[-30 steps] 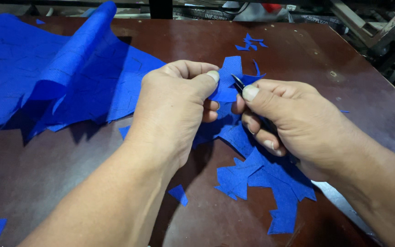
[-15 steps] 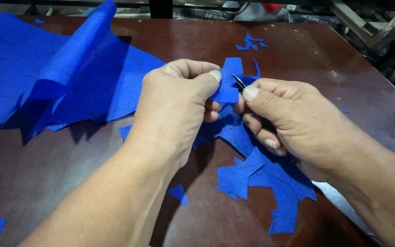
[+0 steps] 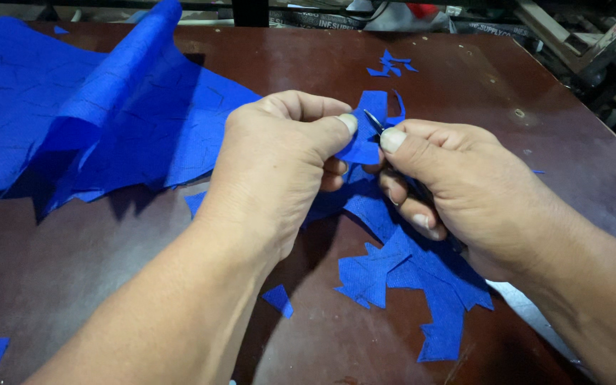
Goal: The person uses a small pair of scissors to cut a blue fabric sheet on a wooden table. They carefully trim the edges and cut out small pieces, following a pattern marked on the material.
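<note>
Scissors (image 3: pixel 374 121) are gripped in the right hand (image 3: pixel 465 192), unmoved since a second ago; the blue fabric piece (image 3: pixel 366 139) stays pinched by the left hand (image 3: pixel 279 164) above the table (image 3: pixel 465 78), so cutting continues.

1. Left forearm comes in from the lower left, bare, angled up toward the centre.
2. Left hand (image 3: pixel 279 167) is raised off the surface, back of the hand to the camera, wrist slightly bent.
3. Left thumb lies stretched to the right, its nail showing; the fingers curl beneath it in a pinch.
4. Right forearm comes in from the lower right, bare, angled up and left.
5. Right hand (image 3: pixel 465 189) sits just beside the left, knuckles up, closed in a firm grip.
6. Right thumb points left, its tip close to the left thumb's tip.
7. Right fingers are folded under; two nails show below.
</note>
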